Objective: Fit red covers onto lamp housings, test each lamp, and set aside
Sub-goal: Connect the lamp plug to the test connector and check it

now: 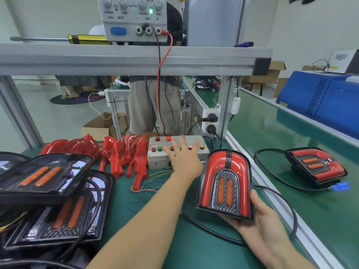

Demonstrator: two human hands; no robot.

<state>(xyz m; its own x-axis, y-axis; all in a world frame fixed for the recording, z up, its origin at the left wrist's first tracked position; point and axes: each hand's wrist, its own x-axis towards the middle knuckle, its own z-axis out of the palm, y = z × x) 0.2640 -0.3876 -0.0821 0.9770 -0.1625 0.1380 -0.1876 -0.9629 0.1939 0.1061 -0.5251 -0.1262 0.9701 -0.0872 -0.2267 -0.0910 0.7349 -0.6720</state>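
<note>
- Step in hand, as judged: lamp test. The covered lamp (pixel 225 183) stands just right of the test box (pixel 176 152), near edge lifted, face toward the camera.
- Key relation: the test box lies forward of the left hand (pixel 184 158), across the green mat (pixel 174 239) from the person. The left hand is the nearer one; the right hand (pixel 260 216) is occupied with the lamp.
- Left hand pose: arm extended forward, palm down, fingers (pixel 173 144) straight and spread wide over the row of push buttons (pixel 159 149). Which button is pressed cannot be told; the fingers hide part of the row.
- Right hand pose: palm up under the lamp's near edge, thumb against its right side, holding the lamp.
- Lamp long axis: runs away from the person, rounded end toward the test box. Its black cable (pixel 281 200) loops right of the lamp and back under the right hand.
- Lamp state: whether the lamp is lit cannot be told.
- Set-aside position, as judged: a second covered lamp (pixel 315 166) lies right of the test box, on the conveyor belt (pixel 281 142), well apart from the held lamp.
- Remaining stock: loose red covers (pixel 116 154) lie just left of the test box; uncovered lamp housings (pixel 48 191) are stacked further left.
</note>
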